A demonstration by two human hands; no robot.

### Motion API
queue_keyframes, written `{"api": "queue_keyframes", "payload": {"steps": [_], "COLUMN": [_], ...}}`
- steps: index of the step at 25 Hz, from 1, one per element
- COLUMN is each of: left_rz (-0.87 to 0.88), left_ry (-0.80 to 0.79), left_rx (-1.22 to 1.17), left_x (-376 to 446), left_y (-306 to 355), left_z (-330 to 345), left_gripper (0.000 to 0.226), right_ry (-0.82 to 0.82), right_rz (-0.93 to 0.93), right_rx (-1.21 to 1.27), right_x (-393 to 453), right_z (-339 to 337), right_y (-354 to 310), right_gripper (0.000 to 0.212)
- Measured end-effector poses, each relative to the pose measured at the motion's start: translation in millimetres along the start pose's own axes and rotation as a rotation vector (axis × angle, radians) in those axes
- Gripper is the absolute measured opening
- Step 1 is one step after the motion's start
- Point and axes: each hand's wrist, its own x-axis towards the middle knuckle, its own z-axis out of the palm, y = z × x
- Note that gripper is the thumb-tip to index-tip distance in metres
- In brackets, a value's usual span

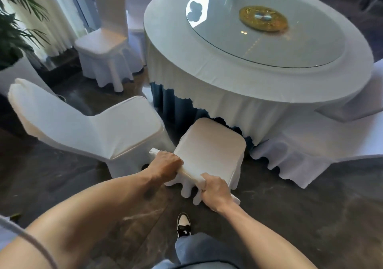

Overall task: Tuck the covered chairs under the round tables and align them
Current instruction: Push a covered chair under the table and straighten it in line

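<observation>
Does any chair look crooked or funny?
Yes. The chair on the left is turned sideways, not facing the table. Both hands grip another chair, whose seat is only starting under the tablecloth.

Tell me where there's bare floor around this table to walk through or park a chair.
Open floor lies behind the held chair, around the shoe, and between the far-left chair and the near-left chair. It is crowded at the table edge: left hand and right hand grip the chair back, with chairs close on both sides.
</observation>
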Motion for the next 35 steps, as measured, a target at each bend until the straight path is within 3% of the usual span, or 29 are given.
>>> {"api": "queue_keyframes", "payload": {"steps": [4, 20, 27, 31, 35], "left_rz": [-0.012, 0.054, 0.246, 0.288, 0.341], "left_ry": [0.039, 0.068, -0.097, -0.110, -0.109], "left_rx": [-0.022, -0.112, -0.265, -0.436, -0.439], "left_x": [56, 181, 190, 181, 166], "left_y": [-17, -77, -119, -140, -169], "left_z": [-16, -42, -55, -54, -58], "left_gripper": [0.021, 0.016, 0.025, 0.038, 0.053], "right_ry": [0.003, 0.011, 0.062, 0.104, 0.108], "right_rz": [0.064, 0.288, 0.406, 0.339, 0.265], "right_rx": [-0.021, 0.034, -0.094, -0.083, -0.154], "right_x": [57, 182, 186, 188, 205], "right_z": [-27, -62, -62, -60, -59], "right_y": [13, 20, -3, -35, -80], "right_gripper": [0.014, 0.017, 0.018, 0.028, 0.025]}}
